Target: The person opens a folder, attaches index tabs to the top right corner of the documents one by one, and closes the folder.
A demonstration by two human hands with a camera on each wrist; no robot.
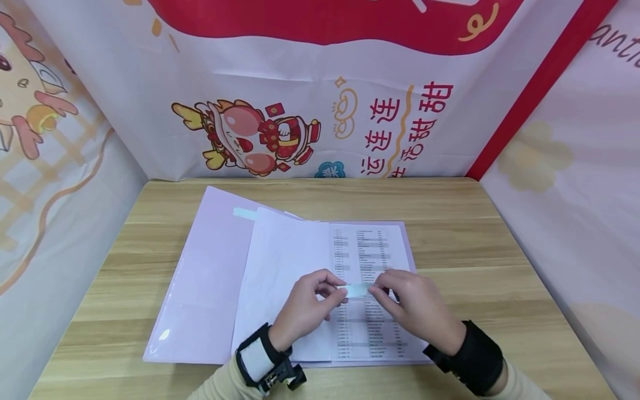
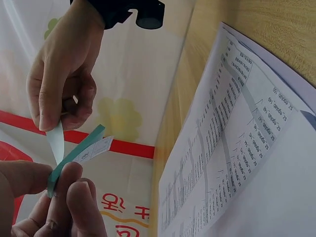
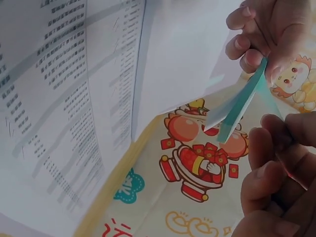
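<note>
My left hand [image 1: 306, 304] pinches one end of a thin teal sticky note pad [image 2: 74, 154] between thumb and fingers. A white printed slip [image 2: 96, 149] juts out beside the pad in the left wrist view. My right hand [image 1: 421, 304] pinches the free end of a pale sticky note [image 2: 56, 143], which is bent away from the pad while its other end still meets it at the left fingertips. Both hands are over an open lilac folder [image 1: 200, 300]. Under them lies a printed sheet [image 1: 370, 333] with columns of small text and grey bands.
Left of the printed sheet, a blank white page [image 1: 285, 261] lies turned over toward the folder's cover. A pale blue sticky note [image 1: 245, 213] shows near that page's top edge. The folder rests on a wooden table [image 1: 475, 250], enclosed by printed cloth walls [image 1: 280, 61].
</note>
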